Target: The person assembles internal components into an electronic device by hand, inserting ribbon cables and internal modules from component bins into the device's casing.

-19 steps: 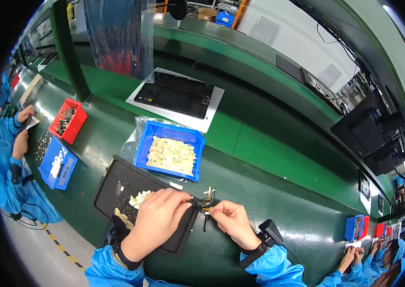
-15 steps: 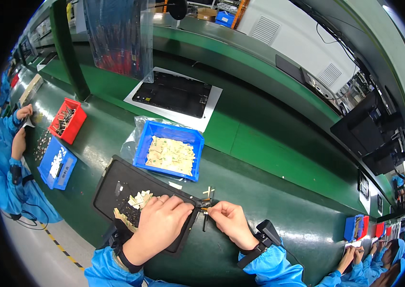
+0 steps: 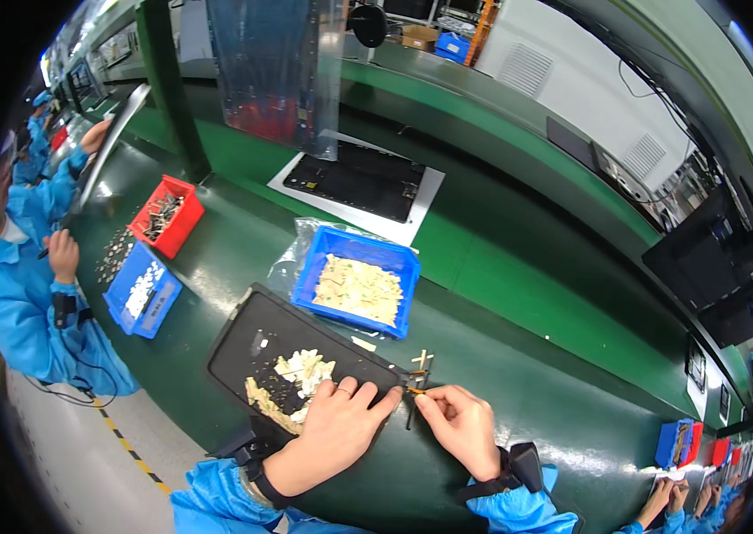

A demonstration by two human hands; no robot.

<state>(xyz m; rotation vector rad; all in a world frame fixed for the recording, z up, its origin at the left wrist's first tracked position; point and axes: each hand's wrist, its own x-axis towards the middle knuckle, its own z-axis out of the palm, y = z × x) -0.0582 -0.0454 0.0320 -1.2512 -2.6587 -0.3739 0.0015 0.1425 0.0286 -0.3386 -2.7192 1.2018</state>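
Observation:
My left hand [image 3: 341, 436] lies palm down over the right part of a black tray [image 3: 261, 329], fingers stretched out, thumb at the tray's right corner. Under and beside it are a heap of cream-coloured slips [image 3: 305, 369] and small dark bits. My right hand [image 3: 464, 429] is just off that corner, thumb and forefinger pinched on a thin orange strip [image 3: 416, 391] whose exact kind is too small to make out. Several narrow dark and cream strips [image 3: 423, 359] lie on the bench beside the fingertips.
Beyond the tray stands a blue bin [image 3: 314, 276] of cream slips on clear plastic. Behind it, a black panel [image 3: 359, 178] rests on a white sheet. To the left are a red bin [image 3: 182, 227] of metal parts, another blue bin [image 3: 163, 303] and a co-worker holding a large flat panel [image 3: 114, 147].
My left hand's fingers have spread and flattened, while my right hand stays pinched at the corner. The co-worker at left has lifted a flat panel. The whole view has shifted.

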